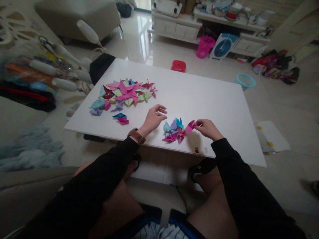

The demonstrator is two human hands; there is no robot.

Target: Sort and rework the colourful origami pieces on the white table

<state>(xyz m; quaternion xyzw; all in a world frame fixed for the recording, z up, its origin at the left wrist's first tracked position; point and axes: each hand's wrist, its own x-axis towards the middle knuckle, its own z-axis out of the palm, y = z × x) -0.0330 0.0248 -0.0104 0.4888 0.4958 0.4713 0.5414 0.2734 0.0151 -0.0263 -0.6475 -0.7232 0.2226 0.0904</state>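
Between finger and thumb my right hand (pixel 206 128) pinches a pink origami piece (pixel 191 126), just right of a small cluster of origami pieces (pixel 173 129) in light blue, purple, blue and pink. My left hand (pixel 155 117) hovers to the left of that cluster, fingers apart and holding nothing. A large heap of folded paper shapes (pixel 124 91), pink, red, green and blue, lies at the left of the white table (pixel 204 96). Nearer to me, a blue origami piece (pixel 119 116) and a magenta origami piece (pixel 123 121) rest against each other.
Two tiny objects (pixel 196 150) lie by the table's near edge. Beyond the table stand a red stool (pixel 178 65), a pink bin (pixel 205 46) and a blue-and-white fan (pixel 223 47). A turquoise basket (pixel 245 81) is past the right corner; a lamp's white arms (pixel 66 84) reach near the left side.
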